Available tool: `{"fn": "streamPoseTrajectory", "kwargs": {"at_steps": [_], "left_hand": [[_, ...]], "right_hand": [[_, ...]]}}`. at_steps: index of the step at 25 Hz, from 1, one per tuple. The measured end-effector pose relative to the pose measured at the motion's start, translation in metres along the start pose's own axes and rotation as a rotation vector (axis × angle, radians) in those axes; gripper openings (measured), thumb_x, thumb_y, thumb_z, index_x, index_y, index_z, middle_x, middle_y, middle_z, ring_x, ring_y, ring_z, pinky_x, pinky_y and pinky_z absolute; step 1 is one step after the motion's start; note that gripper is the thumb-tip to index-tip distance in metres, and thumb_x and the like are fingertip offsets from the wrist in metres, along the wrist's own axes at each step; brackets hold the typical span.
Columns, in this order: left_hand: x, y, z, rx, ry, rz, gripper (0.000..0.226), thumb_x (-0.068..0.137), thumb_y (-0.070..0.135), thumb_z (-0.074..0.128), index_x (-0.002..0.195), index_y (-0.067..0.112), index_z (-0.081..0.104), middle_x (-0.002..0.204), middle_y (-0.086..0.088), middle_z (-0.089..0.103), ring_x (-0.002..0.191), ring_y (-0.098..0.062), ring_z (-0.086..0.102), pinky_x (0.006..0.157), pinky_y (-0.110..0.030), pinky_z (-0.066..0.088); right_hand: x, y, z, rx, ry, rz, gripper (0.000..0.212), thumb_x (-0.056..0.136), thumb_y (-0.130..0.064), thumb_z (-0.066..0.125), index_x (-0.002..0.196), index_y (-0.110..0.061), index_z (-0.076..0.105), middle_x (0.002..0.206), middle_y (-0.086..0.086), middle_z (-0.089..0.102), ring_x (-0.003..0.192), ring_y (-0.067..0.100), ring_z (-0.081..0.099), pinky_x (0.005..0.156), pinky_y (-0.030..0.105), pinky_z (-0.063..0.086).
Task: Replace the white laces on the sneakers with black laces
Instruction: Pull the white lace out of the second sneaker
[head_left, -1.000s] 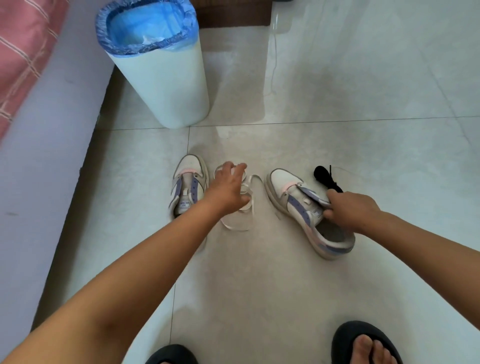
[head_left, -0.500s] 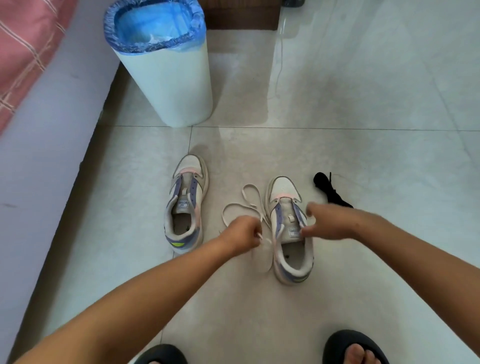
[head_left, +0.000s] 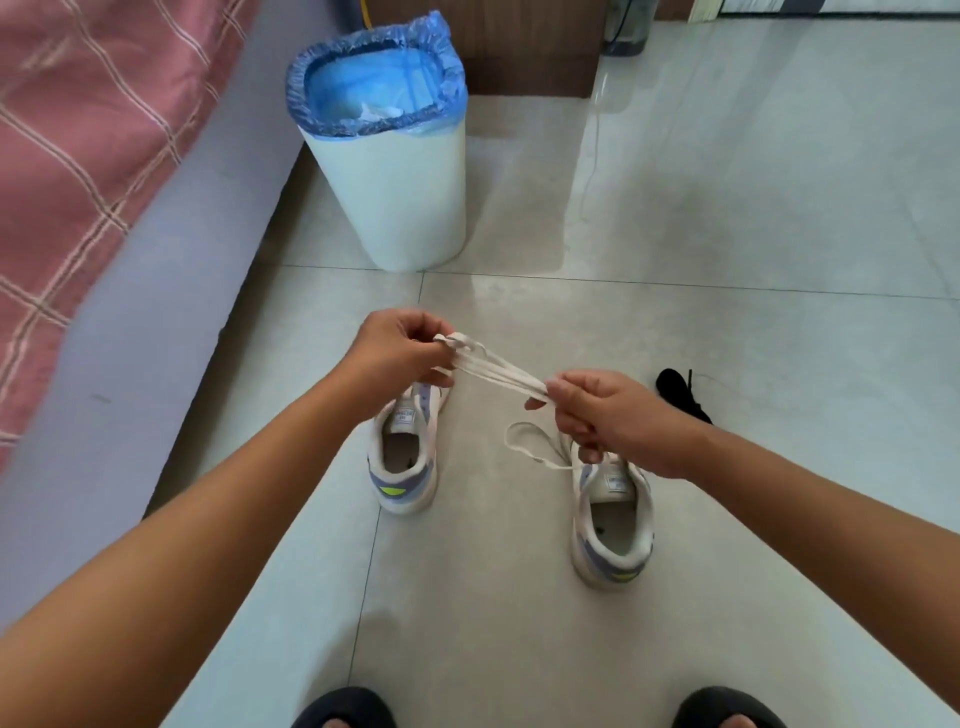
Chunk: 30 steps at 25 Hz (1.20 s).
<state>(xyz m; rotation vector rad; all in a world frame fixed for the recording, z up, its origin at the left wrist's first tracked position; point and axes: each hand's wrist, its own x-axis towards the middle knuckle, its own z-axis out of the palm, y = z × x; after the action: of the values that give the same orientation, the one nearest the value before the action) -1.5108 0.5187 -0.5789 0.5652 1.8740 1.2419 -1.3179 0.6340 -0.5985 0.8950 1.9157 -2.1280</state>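
From the head camera, both hands are raised above the floor and share one bundle of white laces (head_left: 491, 370). The left hand (head_left: 397, 353) has its fingers curled tight, pinching the far-left end of the bundle between thumb and fingertips, where the strands fold into a small loop. The right hand (head_left: 608, 415) is likewise closed, thumb and forefinger pinching the near-right end, so several flat strands run taut between the two hands. Below the right hand a slack loop of white lace (head_left: 535, 447) hangs down toward the sneaker beneath it; how many separate laces make up the bundle cannot be told. Two sneakers stand upright on the pale tiled floor (head_left: 727, 234), heels toward the camera and well apart: the left sneaker (head_left: 408, 462) sits partly hidden under the left wrist, and the right sneaker (head_left: 613, 525) lies under the right hand, its front covered. One dark heap, the black laces (head_left: 680, 392), lies on the tile just to the right of the right hand, partly hidden by the wrist. One white bin (head_left: 397, 192) with a blue liner stands farther off, left of centre. At the near edge two dark slippers (head_left: 343, 709) show. Along the left runs a bed with a pink checked cover (head_left: 88, 130).
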Motion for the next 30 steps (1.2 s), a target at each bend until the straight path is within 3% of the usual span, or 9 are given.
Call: {"fn": "streamPoseTrajectory", "kwargs": {"at_steps": [4, 6, 9, 14, 18, 21, 23, 27, 30], "left_hand": [[-0.009, -0.016, 0.007, 0.295, -0.131, 0.052, 0.021, 0.080, -0.007, 0.065, 0.077, 0.014, 0.063, 0.067, -0.006, 0.063, 0.056, -0.013, 0.061, 0.055, -0.021, 0.051], [-0.016, -0.013, 0.021, 0.271, -0.220, 0.114, 0.024, 0.078, -0.009, 0.068, 0.083, 0.014, 0.060, 0.071, -0.006, 0.065, 0.061, -0.014, 0.062, 0.058, -0.027, 0.054], [-0.027, -0.004, 0.040, -0.061, -0.205, 0.073, 0.028, 0.077, -0.016, 0.063, 0.090, 0.008, 0.057, 0.075, -0.006, 0.067, 0.065, -0.012, 0.066, 0.057, -0.025, 0.055], [-0.025, -0.001, 0.035, -0.709, -0.368, -0.296, 0.031, 0.084, 0.008, 0.042, 0.104, -0.009, 0.059, 0.097, -0.022, 0.065, 0.090, -0.030, 0.066, 0.083, -0.036, 0.057], [-0.024, -0.003, 0.032, -0.454, -0.381, -0.204, 0.030, 0.095, 0.009, 0.047, 0.114, -0.011, 0.058, 0.094, -0.014, 0.068, 0.083, -0.018, 0.067, 0.076, -0.024, 0.057], [-0.024, -0.002, 0.031, -0.340, -0.387, -0.197, 0.019, 0.091, 0.004, 0.051, 0.102, -0.002, 0.065, 0.077, -0.004, 0.069, 0.067, -0.010, 0.064, 0.064, -0.019, 0.054], [-0.025, 0.000, 0.031, -0.317, -0.400, -0.212, 0.015, 0.086, 0.006, 0.056, 0.095, 0.002, 0.068, 0.069, 0.000, 0.068, 0.060, -0.008, 0.060, 0.058, -0.017, 0.050], [-0.026, 0.006, 0.037, -0.580, -0.380, -0.183, 0.017, 0.084, 0.007, 0.054, 0.087, 0.004, 0.071, 0.072, -0.001, 0.068, 0.063, -0.008, 0.062, 0.059, -0.019, 0.049], [-0.021, 0.007, 0.042, -0.754, -0.197, -0.164, 0.015, 0.091, 0.001, 0.050, 0.091, 0.001, 0.065, 0.072, -0.001, 0.070, 0.064, -0.006, 0.065, 0.058, -0.013, 0.050]], "right_hand": [[-0.011, -0.033, -0.005, -0.649, -0.197, -0.019, 0.019, 0.098, -0.022, 0.049, 0.096, -0.021, 0.068, 0.064, 0.000, 0.043, 0.052, 0.007, 0.039, 0.053, 0.020, 0.039], [-0.008, -0.049, -0.001, -0.406, -0.230, -0.082, 0.015, 0.095, -0.016, 0.054, 0.087, -0.017, 0.067, 0.063, 0.000, 0.050, 0.054, 0.009, 0.044, 0.055, 0.021, 0.042], [0.007, -0.056, 0.007, -0.085, 0.082, -0.246, 0.004, 0.089, -0.008, 0.061, 0.085, -0.010, 0.060, 0.065, 0.009, 0.059, 0.048, 0.011, 0.047, 0.045, 0.019, 0.039], [0.020, -0.045, 0.009, -0.173, 0.300, -0.235, 0.017, 0.082, -0.011, 0.071, 0.074, -0.011, 0.056, 0.059, 0.006, 0.060, 0.039, 0.007, 0.044, 0.040, 0.021, 0.035], [0.015, -0.047, 0.004, -0.110, 0.168, -0.171, 0.006, 0.087, -0.008, 0.064, 0.083, -0.006, 0.061, 0.063, 0.005, 0.063, 0.045, 0.006, 0.051, 0.044, 0.018, 0.043], [0.010, -0.052, -0.008, 0.070, 0.034, -0.107, 0.005, 0.089, -0.005, 0.058, 0.093, -0.006, 0.062, 0.069, 0.005, 0.063, 0.055, 0.008, 0.055, 0.053, 0.020, 0.048], [0.012, -0.051, -0.009, 0.117, 0.081, -0.133, 0.003, 0.087, -0.005, 0.061, 0.088, -0.008, 0.062, 0.066, 0.002, 0.062, 0.055, 0.009, 0.053, 0.052, 0.021, 0.048], [0.019, -0.037, 0.005, 0.240, 0.269, -0.149, 0.003, 0.085, -0.007, 0.063, 0.083, -0.006, 0.065, 0.062, 0.001, 0.059, 0.053, 0.009, 0.049, 0.048, 0.020, 0.048], [0.018, -0.021, 0.021, 0.311, 0.287, -0.092, 0.007, 0.088, -0.010, 0.063, 0.086, -0.005, 0.067, 0.060, 0.002, 0.058, 0.049, 0.008, 0.048, 0.047, 0.019, 0.047]]}}
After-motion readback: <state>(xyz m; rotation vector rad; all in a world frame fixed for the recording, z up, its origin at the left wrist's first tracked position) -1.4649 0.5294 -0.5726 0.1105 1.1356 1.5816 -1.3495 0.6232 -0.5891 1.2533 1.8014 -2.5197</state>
